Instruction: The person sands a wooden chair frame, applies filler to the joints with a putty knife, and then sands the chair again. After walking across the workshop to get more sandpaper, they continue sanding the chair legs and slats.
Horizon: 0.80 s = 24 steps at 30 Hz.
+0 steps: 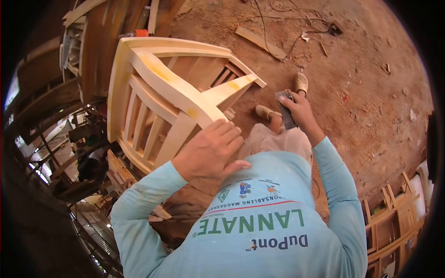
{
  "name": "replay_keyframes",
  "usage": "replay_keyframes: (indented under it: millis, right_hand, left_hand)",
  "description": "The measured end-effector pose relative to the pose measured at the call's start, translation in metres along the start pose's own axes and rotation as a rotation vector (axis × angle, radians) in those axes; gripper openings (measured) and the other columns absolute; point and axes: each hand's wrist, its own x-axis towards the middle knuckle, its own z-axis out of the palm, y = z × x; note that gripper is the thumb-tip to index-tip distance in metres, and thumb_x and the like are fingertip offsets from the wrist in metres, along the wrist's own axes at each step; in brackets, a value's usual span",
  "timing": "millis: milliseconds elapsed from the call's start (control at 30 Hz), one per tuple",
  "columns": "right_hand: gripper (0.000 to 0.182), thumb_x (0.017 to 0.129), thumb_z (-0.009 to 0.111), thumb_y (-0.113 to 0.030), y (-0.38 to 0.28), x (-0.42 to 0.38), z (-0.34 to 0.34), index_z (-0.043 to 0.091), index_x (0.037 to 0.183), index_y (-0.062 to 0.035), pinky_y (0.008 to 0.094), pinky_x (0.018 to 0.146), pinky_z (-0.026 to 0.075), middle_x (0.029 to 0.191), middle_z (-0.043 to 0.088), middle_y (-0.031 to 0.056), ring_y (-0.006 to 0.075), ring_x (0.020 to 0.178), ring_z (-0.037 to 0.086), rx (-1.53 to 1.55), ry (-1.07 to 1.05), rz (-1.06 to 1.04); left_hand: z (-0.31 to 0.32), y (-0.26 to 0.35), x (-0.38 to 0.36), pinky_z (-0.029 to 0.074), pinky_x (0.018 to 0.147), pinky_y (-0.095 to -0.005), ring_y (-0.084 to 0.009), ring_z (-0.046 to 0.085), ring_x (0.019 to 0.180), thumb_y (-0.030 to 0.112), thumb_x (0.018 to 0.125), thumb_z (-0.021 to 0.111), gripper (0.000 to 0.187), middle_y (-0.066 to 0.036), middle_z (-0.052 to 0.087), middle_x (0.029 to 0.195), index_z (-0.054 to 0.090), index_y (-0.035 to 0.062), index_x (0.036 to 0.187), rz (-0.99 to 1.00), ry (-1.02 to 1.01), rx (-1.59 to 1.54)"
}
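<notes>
A pale, unfinished wooden chair frame [162, 76] with curved rails, slats and yellowish patches lies at the upper left. My left hand [213, 149] is at the near end of its curved arm piece, fingers bent over the wood and thumb pointing off to the side. In my right hand [300, 112] is a dark grey, flat sanding block [287, 116], gripped along its side above my leg and away from the chair. Part of the block is covered by my fingers.
Sawdust-covered dirt floor [361, 92] surrounds my feet. A loose board [261, 43] and a dark cable [296, 18] lie ahead. More wooden frames [394, 227] stand at the lower right, and stacked planks [121, 169] are at left behind the chair.
</notes>
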Motion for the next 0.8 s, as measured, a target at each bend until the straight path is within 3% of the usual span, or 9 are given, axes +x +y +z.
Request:
replay_keyframes:
  millis: [67, 100, 133, 167, 267, 367, 500, 667, 800]
  right_hand:
    - [0.032, 0.095, 0.068, -0.033, 0.009, 0.002, -0.006, 0.072, 0.100, -0.0012, 0.0301, 0.068, 0.047, 0.083, 0.065, 0.0023, 0.0119, 0.074, 0.057, 0.096, -0.037, 0.045]
    - [0.039, 0.095, 0.069, -0.041, 0.026, 0.010, -0.009, 0.071, 0.100, -0.0024, 0.0350, 0.061, 0.052, 0.077, 0.065, 0.0065, 0.0186, 0.070, 0.064, 0.091, -0.036, -0.025]
    - [0.040, 0.094, 0.069, -0.043, 0.038, 0.015, -0.013, 0.072, 0.100, -0.0032, 0.0365, 0.065, 0.052, 0.080, 0.064, 0.0085, 0.0213, 0.074, 0.064, 0.004, 0.003, -0.050]
    - [0.041, 0.093, 0.069, -0.044, 0.047, 0.018, -0.016, 0.073, 0.099, -0.0039, 0.0380, 0.069, 0.052, 0.082, 0.064, 0.0105, 0.0239, 0.079, 0.065, -0.082, 0.042, -0.076]
    - [0.046, 0.089, 0.068, -0.050, 0.059, 0.025, -0.020, 0.076, 0.098, -0.0055, 0.0428, 0.082, 0.051, 0.095, 0.059, 0.0174, 0.0320, 0.093, 0.062, -0.113, 0.093, -0.093]
    - [0.046, 0.089, 0.069, -0.048, 0.062, 0.026, -0.024, 0.075, 0.097, -0.0040, 0.0442, 0.083, 0.050, 0.097, 0.055, 0.0174, 0.0330, 0.094, 0.062, -0.129, 0.116, -0.057]
    - [0.040, 0.093, 0.068, -0.041, 0.043, 0.016, -0.024, 0.073, 0.100, -0.0018, 0.0385, 0.075, 0.051, 0.091, 0.063, 0.0114, 0.0242, 0.083, 0.065, -0.060, 0.089, -0.006]
    - [0.033, 0.098, 0.067, -0.032, 0.017, 0.008, -0.015, 0.069, 0.104, 0.0005, 0.0297, 0.065, 0.049, 0.079, 0.068, 0.0032, 0.0120, 0.071, 0.063, 0.041, 0.018, 0.072]
    - [0.034, 0.095, 0.069, -0.034, 0.028, 0.020, -0.014, 0.071, 0.101, -0.0002, 0.0315, 0.066, 0.048, 0.079, 0.067, 0.0051, 0.0140, 0.072, 0.060, -0.063, 0.043, -0.037]
  left_hand:
    - [-0.006, -0.013, 0.000, 0.043, 0.112, -0.0495, -0.0378, 0.063, 0.120, 0.054, 0.095, 0.063, 0.061, -0.021, 0.069, 0.122, 0.068, -0.0042, 0.114, -0.036, -0.012, 0.055]
    - [-0.012, -0.027, -0.002, 0.043, 0.112, -0.0496, -0.0373, 0.062, 0.121, 0.054, 0.096, 0.062, 0.060, -0.021, 0.069, 0.122, 0.068, -0.0036, 0.115, -0.070, -0.021, 0.111]
    - [-0.020, -0.041, -0.003, 0.044, 0.111, -0.0498, -0.0368, 0.062, 0.121, 0.053, 0.097, 0.061, 0.059, -0.021, 0.069, 0.123, 0.068, -0.0029, 0.115, -0.105, -0.028, 0.168]
    - [-0.031, -0.054, -0.003, 0.046, 0.102, -0.0454, -0.0351, 0.064, 0.109, 0.053, 0.099, 0.056, 0.059, -0.021, 0.070, 0.110, 0.068, -0.0044, 0.103, -0.095, 0.019, 0.221]
    - [-0.056, -0.083, -0.009, 0.046, 0.102, -0.0464, -0.0350, 0.064, 0.110, 0.053, 0.100, 0.055, 0.058, -0.020, 0.070, 0.114, 0.068, -0.0040, 0.104, -0.128, 0.089, 0.279]
    - [-0.074, -0.094, -0.015, 0.041, 0.111, -0.0515, -0.0378, 0.062, 0.120, 0.052, 0.100, 0.056, 0.059, -0.021, 0.068, 0.122, 0.068, -0.0034, 0.115, -0.217, -0.003, 0.376]
    - [-0.067, -0.091, -0.023, 0.038, 0.116, -0.0541, -0.0398, 0.059, 0.126, 0.051, 0.099, 0.058, 0.060, -0.024, 0.066, 0.128, 0.067, -0.0042, 0.121, -0.261, 0.037, 0.464]
    - [-0.051, -0.062, -0.024, 0.038, 0.117, -0.0530, -0.0399, 0.058, 0.130, 0.043, 0.099, 0.061, 0.053, -0.023, 0.066, 0.130, 0.066, -0.0031, 0.124, -0.172, 0.077, 0.295]
    - [-0.052, -0.068, -0.057, 0.040, 0.116, -0.0530, -0.0398, 0.058, 0.131, 0.036, 0.098, 0.064, 0.046, -0.022, 0.066, 0.132, 0.067, -0.0013, 0.124, -0.258, 0.338, 0.313]
